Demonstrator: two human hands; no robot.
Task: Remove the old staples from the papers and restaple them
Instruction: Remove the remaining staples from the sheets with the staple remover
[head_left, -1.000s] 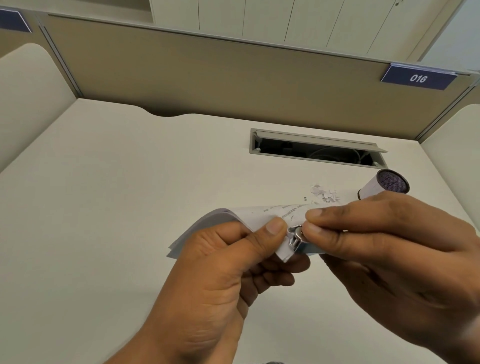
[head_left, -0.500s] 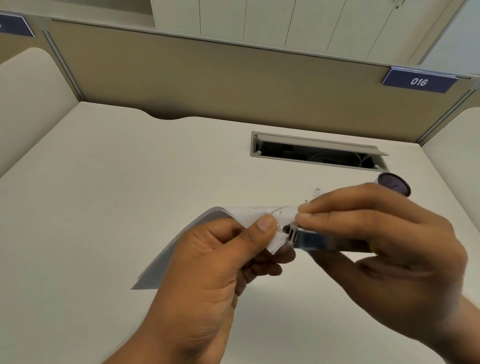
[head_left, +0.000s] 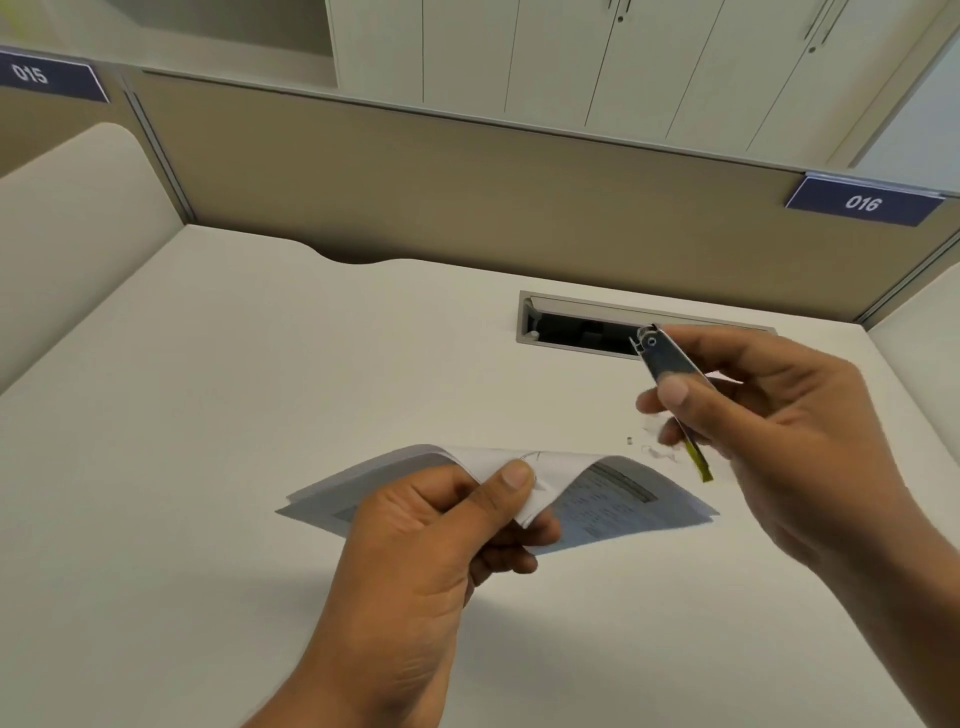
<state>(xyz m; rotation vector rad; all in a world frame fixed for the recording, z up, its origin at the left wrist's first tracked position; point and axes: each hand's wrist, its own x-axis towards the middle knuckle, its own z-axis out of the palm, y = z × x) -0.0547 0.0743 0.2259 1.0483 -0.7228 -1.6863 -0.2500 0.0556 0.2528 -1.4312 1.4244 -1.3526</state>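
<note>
As our left hand (head_left: 415, 561) pinched the papers (head_left: 623, 493), our right hand (head_left: 779, 431) pinched the staple remover (head_left: 667, 358) beyond its fingertips. Checking for leftover prongs seemed wise.

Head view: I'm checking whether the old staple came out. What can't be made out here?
- Corner of the white printed papers: covered by the left hand's thumb, head view; staple there or gone, unclear.
- Tip of the silver metal staple remover in the right hand: too small and blurred to show a caught staple.
- Pale scraps on the white desk: blurred, partly behind the right hand.
</note>
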